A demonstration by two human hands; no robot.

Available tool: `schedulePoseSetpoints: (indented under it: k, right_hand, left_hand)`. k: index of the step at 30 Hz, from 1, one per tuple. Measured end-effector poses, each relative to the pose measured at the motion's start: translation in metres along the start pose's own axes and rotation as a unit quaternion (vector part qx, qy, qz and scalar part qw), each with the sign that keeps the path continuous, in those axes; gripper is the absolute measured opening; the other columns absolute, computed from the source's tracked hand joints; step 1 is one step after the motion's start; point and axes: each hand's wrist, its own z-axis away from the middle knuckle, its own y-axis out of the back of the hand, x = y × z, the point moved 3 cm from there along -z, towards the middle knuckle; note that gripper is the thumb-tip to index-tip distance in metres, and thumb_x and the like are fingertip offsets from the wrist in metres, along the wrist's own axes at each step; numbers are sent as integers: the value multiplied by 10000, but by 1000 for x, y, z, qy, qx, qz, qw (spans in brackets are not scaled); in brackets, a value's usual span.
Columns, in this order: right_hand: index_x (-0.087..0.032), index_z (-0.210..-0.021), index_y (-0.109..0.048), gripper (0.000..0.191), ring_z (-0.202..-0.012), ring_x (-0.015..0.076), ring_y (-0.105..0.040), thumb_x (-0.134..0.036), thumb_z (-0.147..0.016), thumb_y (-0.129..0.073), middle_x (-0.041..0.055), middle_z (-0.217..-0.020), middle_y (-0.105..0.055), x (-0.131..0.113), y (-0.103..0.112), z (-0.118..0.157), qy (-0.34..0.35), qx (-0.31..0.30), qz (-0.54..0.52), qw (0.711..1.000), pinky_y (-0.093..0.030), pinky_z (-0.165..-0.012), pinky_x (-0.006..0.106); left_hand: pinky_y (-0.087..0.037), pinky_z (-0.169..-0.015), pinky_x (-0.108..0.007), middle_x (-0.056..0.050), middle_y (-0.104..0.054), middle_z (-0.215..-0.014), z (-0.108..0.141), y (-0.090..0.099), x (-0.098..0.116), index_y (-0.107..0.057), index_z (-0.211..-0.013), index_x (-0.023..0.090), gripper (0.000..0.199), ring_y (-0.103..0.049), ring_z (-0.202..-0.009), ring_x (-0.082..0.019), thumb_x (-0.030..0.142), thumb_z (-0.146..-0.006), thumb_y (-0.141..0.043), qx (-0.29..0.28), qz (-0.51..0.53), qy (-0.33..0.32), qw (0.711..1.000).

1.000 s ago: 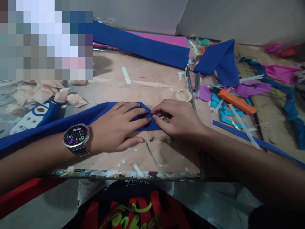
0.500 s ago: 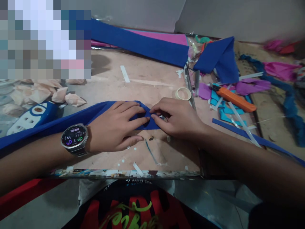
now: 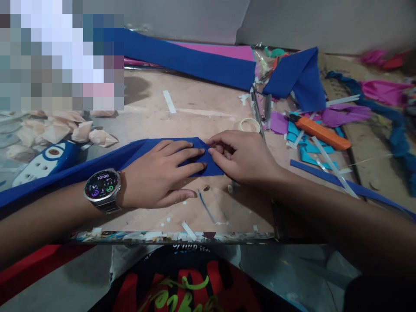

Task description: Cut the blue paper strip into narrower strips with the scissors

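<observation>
A long blue fabric strip (image 3: pixel 130 152) runs from the left edge to the middle of the table, where its end is folded to a slanted edge. My left hand (image 3: pixel 162 173), with a watch on the wrist, lies flat on the strip with its fingers spread. At the slanted end, my right hand (image 3: pixel 242 156) has thumb and forefinger pinched at the fabric's edge, its other fingers curled under. A roll of pale tape (image 3: pixel 249 125) lies just behind my right hand.
An orange cutter (image 3: pixel 323 132) lies at the right among blue and purple scraps. Another blue strip (image 3: pixel 208 65) stretches along the back. At the left are a blue-and-white power strip (image 3: pixel 48 162) and crumpled beige pieces (image 3: pixel 100 136). A thin blue strip (image 3: pixel 338 180) lies beside my right forearm.
My left fingers have shifted slightly right along the fabric. My right fingertips have moved a little right and up, and more of the slanted end shows between the hands.
</observation>
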Motion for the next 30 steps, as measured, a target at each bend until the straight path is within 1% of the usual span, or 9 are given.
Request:
schedulePoseSetpoints:
  k: [4, 8, 11, 16, 20, 24, 27, 30]
  right_hand:
    - [-179, -996, -770, 183, -707, 200, -651, -202, -870, -639, 52, -823, -746, -1, 1, 0, 8, -4, -2, 1000, -488, -704, 324]
    - [-193, -1073, -753, 230, -836, 229, -686, -197, -879, -630, 80, -971, -757, -1, 1, 1, 28, -4, 1, 1000, -507, -764, 340]
    - [-197, -1066, -754, 225, -908, 239, -699, -177, -890, -615, 91, -1031, -755, 0, 0, 1, 42, -7, -6, 999, -516, -797, 343]
    - [-177, -1119, -744, 264, -834, 219, -691, -167, -879, -633, 79, -995, -764, 3, 0, 0, 33, 7, -4, 999, -511, -769, 334]
    - [-175, -1069, -766, 219, -758, 193, -674, -186, -891, -639, 61, -922, -768, 2, 0, 0, 29, 5, -21, 999, -498, -721, 315]
    - [-198, -1007, -788, 189, -773, 193, -685, -198, -923, -619, 55, -899, -773, 1, 1, 0, 39, 5, -39, 999, -495, -710, 310]
    - [-193, -986, -793, 188, -783, 196, -692, -175, -903, -626, 58, -895, -772, 1, 1, 0, 46, 10, -42, 998, -498, -716, 310]
    - [-194, -990, -792, 199, -759, 190, -683, -159, -879, -631, 52, -890, -773, 2, 1, 0, 39, 7, -40, 998, -491, -705, 306]
  left_hand:
    - [-367, -1192, -612, -158, -463, -1602, 0, 0, 0, -557, -1451, 202, 616, -414, -1462, -413, 598, -980, -528, 0, 2, -1, 1000]
    - [-366, -1195, -615, -164, -473, -1588, -1, 0, 1, -563, -1439, 198, 619, -417, -1458, -416, 603, -972, -541, 3, 8, 0, 1000]
    - [-360, -1200, -613, -167, -475, -1584, -1, 0, 1, -557, -1439, 198, 611, -408, -1462, -411, 599, -979, -529, 3, 4, 0, 1000]
    - [-371, -1180, -633, -181, -451, -1594, -1, 0, 0, -554, -1442, 204, 627, -403, -1461, -429, 619, -973, -526, 1, 4, 1, 1000]
    - [-384, -1162, -640, -213, -426, -1599, 0, -2, 0, -549, -1433, 199, 627, -388, -1471, -443, 629, -979, -509, -1, -7, 6, 1000]
    - [-384, -1157, -648, -212, -419, -1603, 0, -2, -1, -544, -1433, 202, 633, -389, -1467, -449, 636, -974, -508, 1, -3, 4, 1000]
    - [-385, -1156, -652, -211, -423, -1601, 0, -2, 0, -551, -1430, 199, 626, -398, -1460, -454, 626, -974, -518, 3, -1, 3, 1000]
    - [-391, -1158, -646, -203, -441, -1590, -1, -1, 0, -563, -1426, 201, 609, -404, -1457, -445, 610, -976, -528, 8, 4, 3, 1000]
